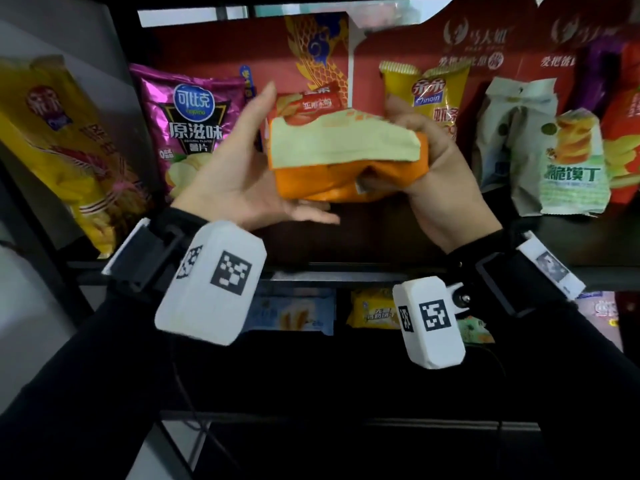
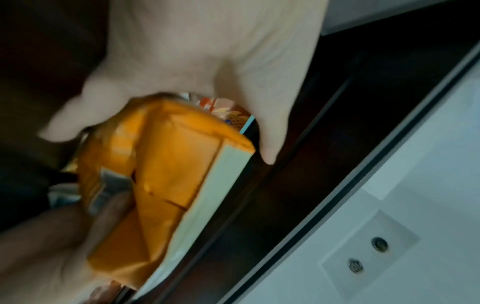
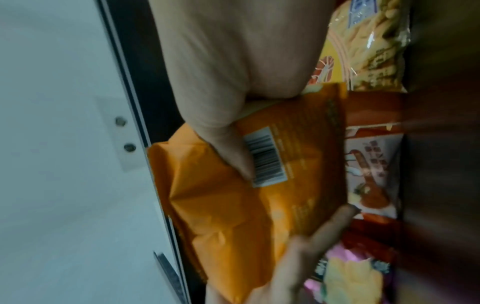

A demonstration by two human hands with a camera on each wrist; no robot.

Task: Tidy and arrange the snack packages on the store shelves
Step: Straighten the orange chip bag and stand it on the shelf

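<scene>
the dark shelf [image 1: 346, 244] carries a purple chip bag [image 1: 188, 128], a yellow bag [image 1: 69, 147] and a pale green bag [image 1: 568, 168].

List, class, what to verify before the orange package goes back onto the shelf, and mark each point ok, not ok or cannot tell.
1. Right hand grips the orange package: ok.
2. Left hand supports it from the side and below, fingers straight: ok.
3. Package in shape: not ok, creased and folded.
4. Free gap between the purple chip bag and the yellow shrimp-stick bag: cannot tell, hands hide it.
5. Neighbouring bags upright: not ok, the yellow bag at far left leans.
</scene>
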